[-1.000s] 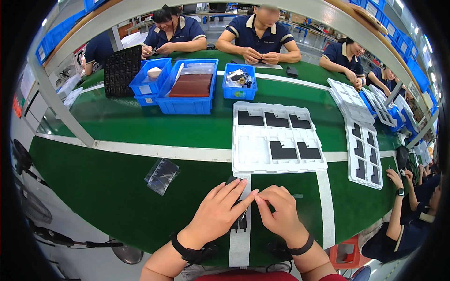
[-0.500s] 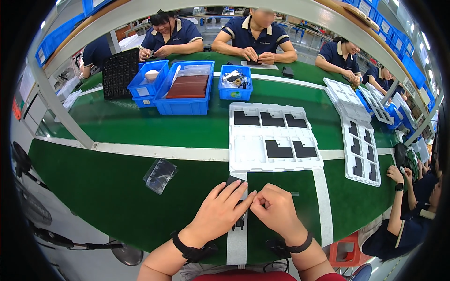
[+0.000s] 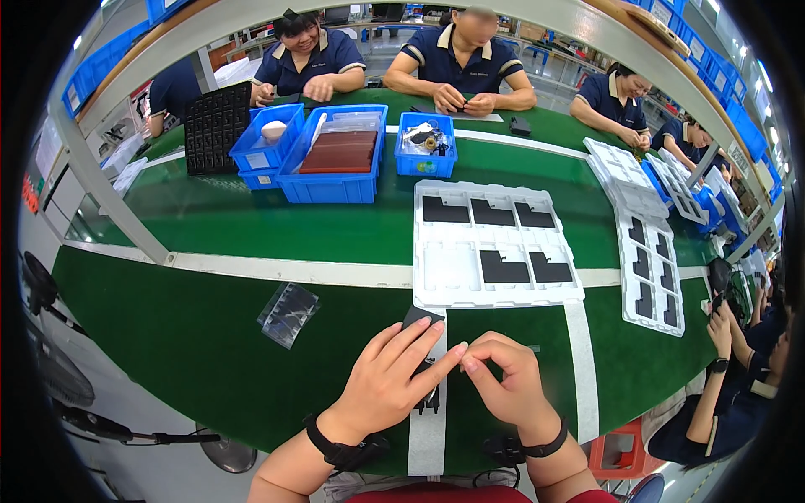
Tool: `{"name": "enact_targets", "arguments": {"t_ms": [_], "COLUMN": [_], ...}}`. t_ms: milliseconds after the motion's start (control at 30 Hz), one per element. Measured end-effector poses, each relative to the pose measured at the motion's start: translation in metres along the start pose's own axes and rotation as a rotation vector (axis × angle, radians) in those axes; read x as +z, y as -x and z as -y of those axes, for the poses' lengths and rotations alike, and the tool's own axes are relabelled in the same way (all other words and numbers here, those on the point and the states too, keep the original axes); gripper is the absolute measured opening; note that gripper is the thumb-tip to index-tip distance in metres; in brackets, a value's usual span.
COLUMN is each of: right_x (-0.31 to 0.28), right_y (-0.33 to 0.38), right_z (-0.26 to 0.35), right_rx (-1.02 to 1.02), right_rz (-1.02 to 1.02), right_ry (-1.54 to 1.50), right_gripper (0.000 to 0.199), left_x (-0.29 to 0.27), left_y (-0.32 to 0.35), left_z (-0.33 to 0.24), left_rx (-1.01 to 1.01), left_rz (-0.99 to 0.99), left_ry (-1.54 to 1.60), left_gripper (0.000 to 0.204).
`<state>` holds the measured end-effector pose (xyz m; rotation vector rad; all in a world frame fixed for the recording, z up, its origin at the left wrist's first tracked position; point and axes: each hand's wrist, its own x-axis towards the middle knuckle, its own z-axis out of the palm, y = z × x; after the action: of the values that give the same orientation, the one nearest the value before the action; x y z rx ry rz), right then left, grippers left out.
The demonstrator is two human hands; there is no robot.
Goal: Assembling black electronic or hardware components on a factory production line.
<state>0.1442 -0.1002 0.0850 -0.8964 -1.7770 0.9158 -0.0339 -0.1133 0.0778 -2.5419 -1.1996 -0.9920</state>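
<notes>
Small lettering (image 3: 475,86) — navy shirt (image 3: 446,69), illegible

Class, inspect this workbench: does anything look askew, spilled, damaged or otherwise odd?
Slightly: the clear plastic sheets lie askew on the green surface, beyond and left of the left hand, overlapping unevenly, whereas the white tray holds black pieces in neat pockets. I see no spill or damage.
</notes>
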Motion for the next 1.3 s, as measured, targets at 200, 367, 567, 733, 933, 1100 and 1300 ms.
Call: {"name": "enact_targets", "arguments": {"t_ms": [200,367,567,733,933,1100,1300], "right_x": [0.001,0.003,0.004,0.003,-0.005,-0.003,0.000], "right_y": [0.001,0.002,0.003,0.003,0.000,0.000,0.001], "right_z": [0.001,-0.004,-0.009,-0.008,-0.001,-0.003,-0.006], "right_rx": [-0.016,-0.053,-0.012,-0.037,0.001,-0.033,-0.056], "right_rz": [-0.021,0.015,0.000,-0.056,-0.090,-0.015,-0.035], "right_ry": [0.183,0.507,0.579,0.559,0.383,0.221,0.305], "right_gripper": [0.003,0.004,0.010,0.011,0.007,0.003,0.003], "left_x": [0.003,0.010,0.013,0.012,0.009,0.008,0.008], "left_y": [0.000,0.004,0.004,0.003,0.004,0.004,0.003], "left_z": [-0.001,0.000,-0.002,-0.002,0.001,0.002,0.002], "left_rx": [-0.022,0.002,0.058,0.041,-0.008,-0.010,-0.021], "left_rz": [0.064,0.173,0.247,0.226,0.178,0.154,0.152], "left_ry": [-0.022,-0.038,-0.020,-0.011,-0.014,-0.018,-0.023], "left_gripper": [0.035,0.038,0.041,0.042,0.045,0.044,0.042]}}
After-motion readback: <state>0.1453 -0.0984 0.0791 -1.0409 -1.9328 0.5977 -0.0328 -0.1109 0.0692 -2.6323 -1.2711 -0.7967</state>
